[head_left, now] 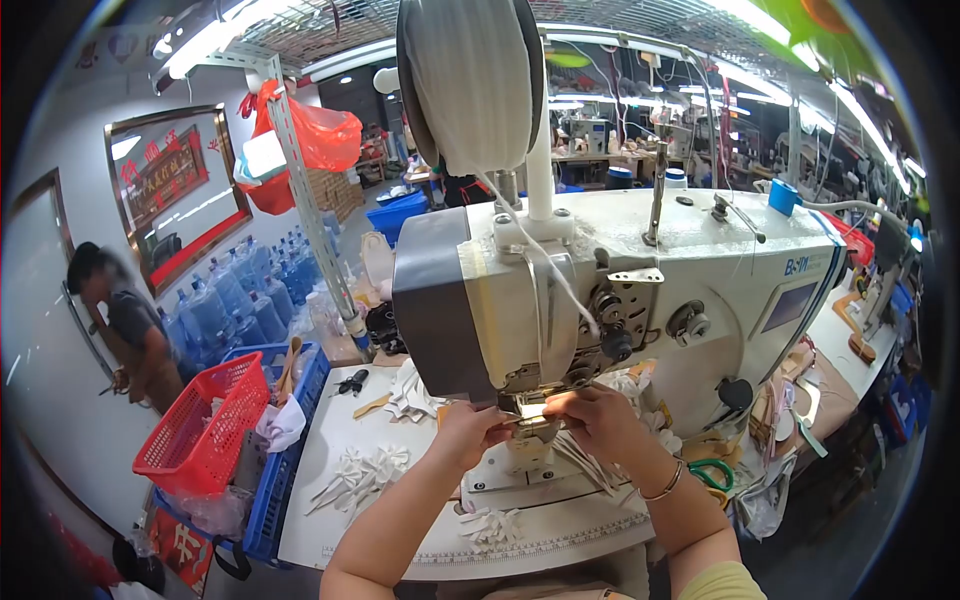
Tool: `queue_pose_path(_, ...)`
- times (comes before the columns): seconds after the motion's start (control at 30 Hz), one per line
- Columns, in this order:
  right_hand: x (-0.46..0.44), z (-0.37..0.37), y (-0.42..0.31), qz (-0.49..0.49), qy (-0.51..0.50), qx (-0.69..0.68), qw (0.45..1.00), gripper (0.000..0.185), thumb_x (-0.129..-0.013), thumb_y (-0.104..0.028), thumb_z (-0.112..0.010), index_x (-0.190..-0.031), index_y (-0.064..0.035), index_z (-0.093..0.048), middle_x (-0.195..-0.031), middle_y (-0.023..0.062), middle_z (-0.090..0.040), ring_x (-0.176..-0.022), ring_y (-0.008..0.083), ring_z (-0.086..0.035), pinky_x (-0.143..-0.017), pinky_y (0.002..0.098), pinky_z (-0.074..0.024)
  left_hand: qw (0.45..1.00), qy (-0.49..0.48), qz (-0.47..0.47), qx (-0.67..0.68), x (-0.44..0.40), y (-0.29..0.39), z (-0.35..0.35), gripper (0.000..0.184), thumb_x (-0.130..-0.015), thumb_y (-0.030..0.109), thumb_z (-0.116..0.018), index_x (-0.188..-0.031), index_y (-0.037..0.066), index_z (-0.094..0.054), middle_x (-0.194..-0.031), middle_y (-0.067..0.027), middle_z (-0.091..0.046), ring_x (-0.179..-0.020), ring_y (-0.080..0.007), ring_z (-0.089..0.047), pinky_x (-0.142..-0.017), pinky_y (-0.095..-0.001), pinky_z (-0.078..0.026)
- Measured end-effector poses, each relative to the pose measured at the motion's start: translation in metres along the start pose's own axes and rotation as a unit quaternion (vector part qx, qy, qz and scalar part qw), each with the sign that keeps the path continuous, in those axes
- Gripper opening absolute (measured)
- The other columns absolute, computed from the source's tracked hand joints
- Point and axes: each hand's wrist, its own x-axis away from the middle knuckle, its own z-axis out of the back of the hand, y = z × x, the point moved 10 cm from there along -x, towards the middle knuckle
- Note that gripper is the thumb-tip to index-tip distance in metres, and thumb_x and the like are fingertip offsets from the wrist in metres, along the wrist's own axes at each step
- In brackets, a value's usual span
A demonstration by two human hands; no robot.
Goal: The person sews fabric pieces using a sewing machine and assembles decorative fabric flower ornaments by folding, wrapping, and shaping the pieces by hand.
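A large white sewing machine [590, 300] stands in front of me, its needle area lit by a small lamp. My left hand [474, 434] is just left of the needle, fingers pinched on a small piece that I cannot make out. To the right of the needle, my right hand [602, 422] is closed too, its fingertips close to the lit machine bed [537, 428]; what they hold is hidden. Pale strips [590, 468] lie below my right hand. White cut pieces [362, 476] are piled left of my left forearm, with a smaller pile [490, 530] near the table's front edge.
A white tape spool [468, 90] rises above the machine. Green-handled scissors [712, 474] lie to the right. On the left, a red basket [205, 425] rests on a blue crate [285, 455], near several water bottles [215, 297]. Another person [130, 330] stands far left.
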Motion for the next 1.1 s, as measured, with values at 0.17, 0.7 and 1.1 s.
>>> queue_pose_path(0.17, 0.002, -0.006, 0.008, -0.042, -0.032, 0.02, 0.998, 0.025, -0.072, -0.006, -0.064, -0.094, -0.0166, -0.065, -0.089, 0.0014, -0.066, -0.078, 0.0241, -0.061, -0.067, 0.0338, -0.0513, 1.0, -0.017, -0.012, -0.023, -0.018, 0.001, 0.003, 0.021, -0.08, -0.001, -0.058, -0.1, 0.0, -0.057, -0.083, -0.0101, -0.063, -0.067, -0.0175, -0.062, -0.057, -0.0255, -0.053)
queue_pose_path(0.7, 0.057, 0.042, 0.05, -0.173, 0.188, -0.056, 0.965, 0.036, -0.072, 0.009, -0.056, -0.104, -0.0064, -0.062, -0.073, 0.0078, -0.055, -0.065, 0.02, -0.054, -0.06, 0.0289, -0.0443, 0.997, -0.069, -0.019, -0.009, -0.004, 0.006, -0.007, 0.019, -0.077, -0.001, -0.061, -0.096, 0.0, -0.057, -0.084, -0.0082, -0.062, -0.066, -0.0153, -0.061, -0.059, -0.0246, -0.052)
queue_pose_path(1.1, 0.071, -0.009, -0.059, -0.146, 0.047, -0.098, 0.983, 0.023, -0.075, -0.009, -0.071, -0.094, -0.0074, -0.06, -0.086, 0.0087, -0.054, -0.062, 0.0208, -0.057, -0.05, 0.0303, -0.0471, 0.633, 0.118, -0.598, -0.477, 0.185, 0.013, -0.017, 0.021, -0.06, -0.005, -0.074, -0.074, 0.007, -0.063, -0.08, -0.005, -0.062, -0.076, -0.0225, -0.061, -0.067, -0.0304, -0.051)
